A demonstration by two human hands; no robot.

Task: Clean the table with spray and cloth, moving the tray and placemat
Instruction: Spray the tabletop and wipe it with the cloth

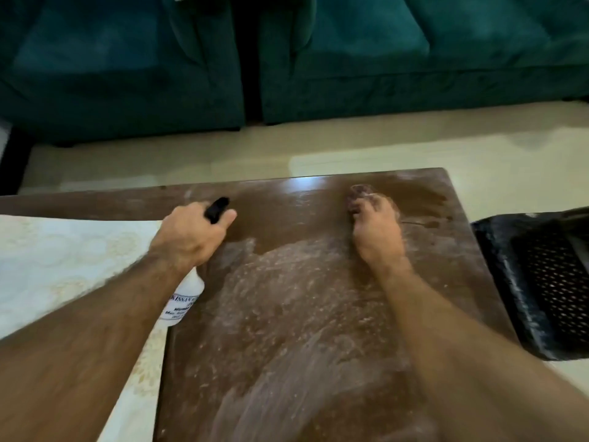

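Note:
My left hand [191, 236] grips a white spray bottle [186, 298] with a black nozzle [217, 209], held over the brown wooden table [287, 314]. The tabletop is smeared with whitish wet streaks in its middle. My right hand [376, 231] presses a brownish cloth [359, 194] onto the far part of the table; only a blurred bit of the cloth shows beyond my fingers. A cream patterned placemat [73, 260] covers the table's left side.
A black perforated tray [541, 282] sits off the table's right edge. Two dark green sofas [414, 59] stand beyond the table across a strip of pale floor [255, 154].

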